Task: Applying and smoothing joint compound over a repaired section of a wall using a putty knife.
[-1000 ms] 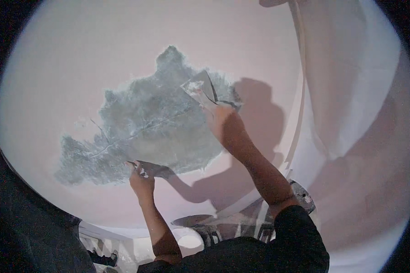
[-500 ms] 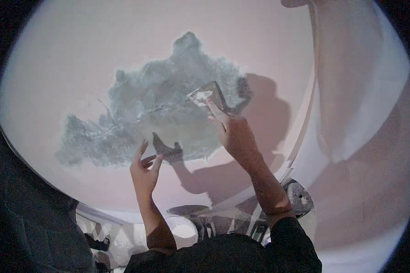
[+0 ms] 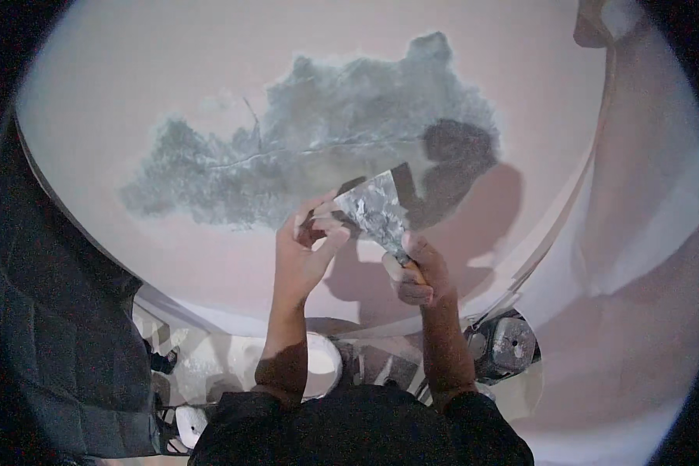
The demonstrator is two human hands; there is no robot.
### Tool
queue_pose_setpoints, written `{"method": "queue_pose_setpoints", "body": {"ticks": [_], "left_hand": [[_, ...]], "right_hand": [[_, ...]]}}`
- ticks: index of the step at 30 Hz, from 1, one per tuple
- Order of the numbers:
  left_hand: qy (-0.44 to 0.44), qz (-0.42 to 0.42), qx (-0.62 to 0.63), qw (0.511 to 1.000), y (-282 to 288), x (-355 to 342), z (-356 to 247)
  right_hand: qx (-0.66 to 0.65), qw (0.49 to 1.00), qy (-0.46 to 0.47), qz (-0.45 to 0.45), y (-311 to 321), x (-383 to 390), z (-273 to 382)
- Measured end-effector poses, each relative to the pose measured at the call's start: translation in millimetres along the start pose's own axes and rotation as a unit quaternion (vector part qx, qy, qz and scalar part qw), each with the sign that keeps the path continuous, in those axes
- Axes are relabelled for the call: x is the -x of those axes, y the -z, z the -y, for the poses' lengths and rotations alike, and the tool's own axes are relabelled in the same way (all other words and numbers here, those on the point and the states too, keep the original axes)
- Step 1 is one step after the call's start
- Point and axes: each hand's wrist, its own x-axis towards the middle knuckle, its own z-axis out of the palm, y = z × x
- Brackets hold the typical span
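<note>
A putty knife with a wide metal blade and an orange-brown handle is held up in front of the wall. My right hand is closed round its handle. Pale, whitish filler smears the blade. My left hand is beside the blade's left corner, fingers bent and thumb spread away from them; whether a fingertip touches the metal is unclear. Behind both hands a rough grey patch spreads over the pale pink wall. A thin crack-like line runs across the patch, partly hidden by shadow.
Below the wall stand a white round-topped object and a dark grey stool-like seat. Dark cloth hangs at the left, pale sheeting at the right. A white stool-like piece is at lower left.
The putty knife has come off the grey patch, down toward me, and its smeared blade face is turned to view. My left hand has moved right, up to the blade. The view has shifted.
</note>
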Motion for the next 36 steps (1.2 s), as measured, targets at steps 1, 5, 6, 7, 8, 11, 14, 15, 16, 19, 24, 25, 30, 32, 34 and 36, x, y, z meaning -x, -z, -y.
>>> {"method": "queue_pose_setpoints", "body": {"ticks": [1, 5, 6, 7, 8, 11, 14, 15, 16, 19, 24, 25, 30, 32, 34, 36], "left_hand": [[0.003, -0.004, -0.002, 1.0, -1, -1, -6], [0.07, 0.0, -0.032, 0.997, 6, 1, -15], [0.047, -0.044, 0.001, 0.998, 11, 0, -12], [0.024, -0.088, 0.035, 0.995, 15, 0, -9], [0.023, -0.088, 0.034, 0.995, 22, 0, -7], [0.01, -0.148, 0.021, 0.989, 33, 1, -2], [0.035, -0.099, 0.054, 0.993, 34, 9, -3], [0.022, -0.075, 0.037, 0.996, 27, 14, -10], [0.01, -0.052, 0.02, 0.998, 23, 17, -16], [-0.001, -0.127, -0.013, 0.992, 46, 16, -16], [-0.004, -0.194, -0.094, 0.976, 78, 23, -11], [-0.004, -0.195, -0.093, 0.977, 80, 26, -10], [0.027, -0.122, -0.098, 0.987, 98, 37, -4], [0.045, -0.106, -0.117, 0.986, 101, 36, -10], [0.06, -0.091, -0.138, 0.984, 110, 37, -16], [0.062, -0.085, -0.144, 0.984, 124, 39, -16]], "right_hand": [[-0.08, 0.996, -0.031, -0.033, -3, 0, -11], [-0.191, 0.98, -0.062, -0.005, -15, 1, -31], [-0.191, 0.98, -0.061, -0.005, -16, 4, -34], [-0.169, 0.983, -0.067, -0.022, -16, 10, -37], [-0.147, 0.986, -0.072, -0.038, -18, 13, -39], [-0.118, 0.993, -0.021, -0.01, -25, 16, -42], [0.02, 0.991, -0.035, -0.124, -37, 8, -45], [0.024, 0.992, -0.032, -0.121, -39, 8, -49], [0.109, 0.983, -0.05, -0.141, -39, 9, -55], [0.165, 0.974, -0.071, -0.14, -53, 8, -57], [0.149, 0.98, -0.032, -0.129, -63, 4, -49], [0.156, 0.976, -0.027, -0.151, -62, 3, -49], [0.38, 0.867, -0.03, -0.322, -63, -24, -37], [0.568, 0.756, 0.028, -0.325, -63, -50, -27], [0.726, 0.609, 0.084, -0.309, -61, -82, -24], [0.791, 0.475, 0.211, -0.322, -44, -116, -33]]}}
